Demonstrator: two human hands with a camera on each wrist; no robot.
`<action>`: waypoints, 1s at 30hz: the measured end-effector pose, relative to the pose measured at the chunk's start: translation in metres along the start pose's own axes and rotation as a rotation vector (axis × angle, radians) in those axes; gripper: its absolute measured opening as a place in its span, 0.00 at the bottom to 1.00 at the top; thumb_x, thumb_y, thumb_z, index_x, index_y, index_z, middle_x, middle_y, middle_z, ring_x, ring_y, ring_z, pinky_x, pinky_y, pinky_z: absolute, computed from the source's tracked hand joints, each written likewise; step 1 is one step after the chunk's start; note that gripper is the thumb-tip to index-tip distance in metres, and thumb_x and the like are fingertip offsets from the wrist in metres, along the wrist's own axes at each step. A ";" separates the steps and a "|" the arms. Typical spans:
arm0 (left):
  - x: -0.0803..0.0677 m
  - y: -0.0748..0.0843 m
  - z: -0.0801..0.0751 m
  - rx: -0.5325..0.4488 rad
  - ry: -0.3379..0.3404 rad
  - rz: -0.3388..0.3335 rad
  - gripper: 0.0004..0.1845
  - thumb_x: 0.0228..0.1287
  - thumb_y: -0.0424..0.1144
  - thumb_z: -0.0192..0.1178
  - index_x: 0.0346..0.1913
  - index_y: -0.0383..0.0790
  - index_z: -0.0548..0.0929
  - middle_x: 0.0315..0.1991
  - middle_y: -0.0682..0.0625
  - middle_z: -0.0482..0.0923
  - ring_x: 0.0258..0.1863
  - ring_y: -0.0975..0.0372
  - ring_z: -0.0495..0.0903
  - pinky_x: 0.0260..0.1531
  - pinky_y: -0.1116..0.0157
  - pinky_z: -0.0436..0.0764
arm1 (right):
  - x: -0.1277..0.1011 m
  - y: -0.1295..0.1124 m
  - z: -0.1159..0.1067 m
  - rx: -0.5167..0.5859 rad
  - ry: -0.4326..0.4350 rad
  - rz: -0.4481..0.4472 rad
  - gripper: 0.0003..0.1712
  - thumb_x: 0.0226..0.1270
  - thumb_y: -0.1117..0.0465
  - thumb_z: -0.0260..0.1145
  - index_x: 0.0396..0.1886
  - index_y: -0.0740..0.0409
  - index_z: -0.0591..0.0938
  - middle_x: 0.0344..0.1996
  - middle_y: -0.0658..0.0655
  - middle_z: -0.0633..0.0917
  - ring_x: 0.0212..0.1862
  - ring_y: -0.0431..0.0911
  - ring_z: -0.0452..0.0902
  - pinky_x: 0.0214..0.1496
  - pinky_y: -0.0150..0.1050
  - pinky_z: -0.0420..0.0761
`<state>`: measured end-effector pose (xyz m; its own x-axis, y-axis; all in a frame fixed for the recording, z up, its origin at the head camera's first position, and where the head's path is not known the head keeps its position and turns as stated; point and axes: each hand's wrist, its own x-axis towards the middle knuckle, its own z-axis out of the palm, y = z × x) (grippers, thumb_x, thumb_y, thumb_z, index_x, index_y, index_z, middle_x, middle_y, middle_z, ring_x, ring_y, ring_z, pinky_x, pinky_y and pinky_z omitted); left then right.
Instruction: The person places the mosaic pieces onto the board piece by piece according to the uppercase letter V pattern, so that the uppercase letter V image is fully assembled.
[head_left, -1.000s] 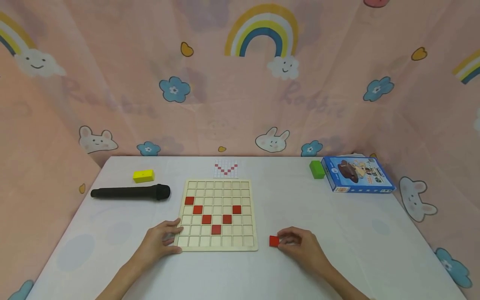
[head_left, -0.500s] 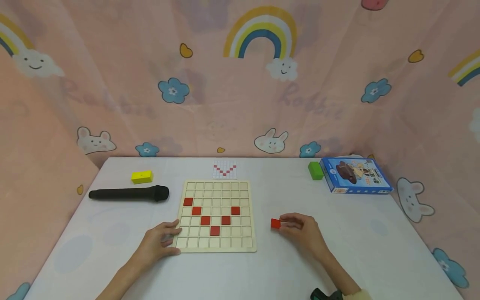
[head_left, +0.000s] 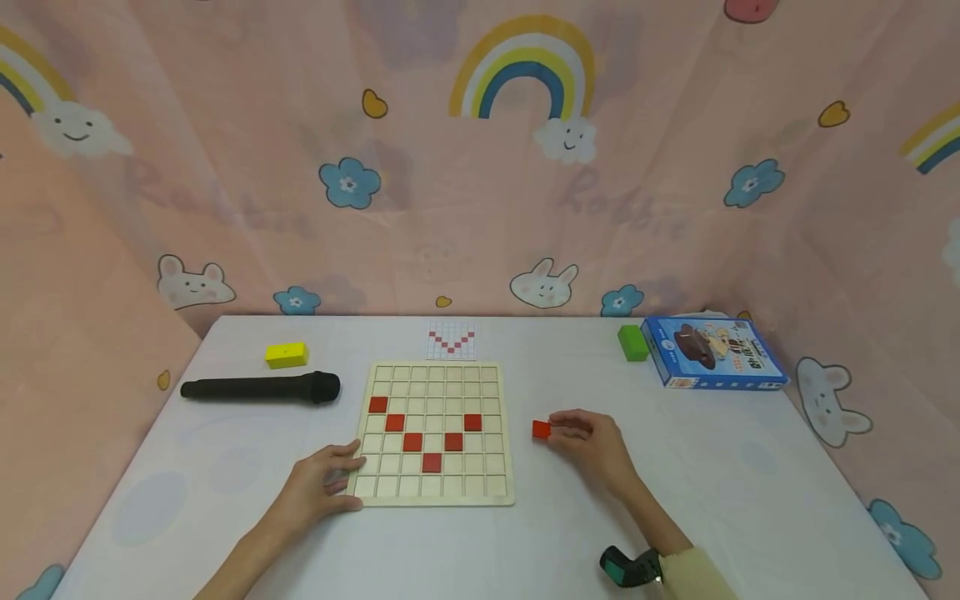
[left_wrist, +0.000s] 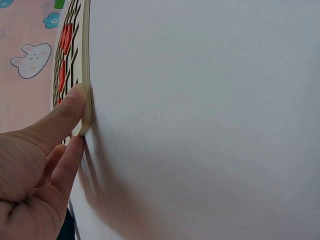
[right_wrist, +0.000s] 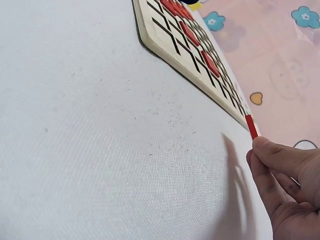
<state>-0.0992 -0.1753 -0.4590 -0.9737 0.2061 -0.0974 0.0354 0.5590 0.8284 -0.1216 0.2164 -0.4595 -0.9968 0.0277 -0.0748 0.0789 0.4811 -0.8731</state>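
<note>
Head view: the right hand [head_left: 592, 446] pinches a small red square tile [head_left: 541, 429] at its fingertips, just right of the pale wooden grid board [head_left: 435, 492], apart from it. The left hand [head_left: 318, 487] rests on the board's near left corner, thumb pressed to its edge, fingers relaxed.

Two bare forearms, left hand [head_left: 318, 487] uncovered, pale yellow sleeve cuff [head_left: 693, 575] and dark teal wrist device [head_left: 628, 568] on right arm

head overhead, wrists low, sharing board [head_left: 433, 433]
</note>
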 end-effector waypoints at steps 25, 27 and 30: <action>-0.001 0.001 0.000 0.019 0.002 0.013 0.32 0.30 0.23 0.77 0.48 0.24 0.82 0.60 0.36 0.73 0.59 0.44 0.73 0.44 0.68 0.85 | 0.029 0.002 0.009 0.039 0.005 -0.097 0.19 0.56 0.72 0.70 0.50 0.67 0.82 0.47 0.63 0.84 0.47 0.53 0.83 0.52 0.36 0.84; -0.001 0.001 0.001 0.020 0.004 0.012 0.32 0.30 0.23 0.77 0.48 0.24 0.82 0.60 0.37 0.73 0.59 0.43 0.73 0.44 0.68 0.85 | 0.030 0.000 0.010 0.031 0.009 -0.101 0.19 0.56 0.72 0.70 0.49 0.67 0.82 0.47 0.63 0.84 0.47 0.53 0.83 0.52 0.36 0.84; -0.001 0.001 0.001 0.018 0.009 0.012 0.32 0.29 0.22 0.77 0.48 0.24 0.82 0.60 0.37 0.74 0.59 0.43 0.73 0.44 0.68 0.85 | 0.033 -0.002 0.012 0.033 0.012 -0.111 0.19 0.56 0.73 0.71 0.49 0.67 0.82 0.47 0.63 0.84 0.47 0.53 0.83 0.52 0.36 0.84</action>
<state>-0.0981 -0.1739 -0.4583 -0.9750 0.2062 -0.0824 0.0515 0.5711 0.8193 -0.1549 0.2061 -0.4665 -0.9995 -0.0133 0.0287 -0.0316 0.4527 -0.8911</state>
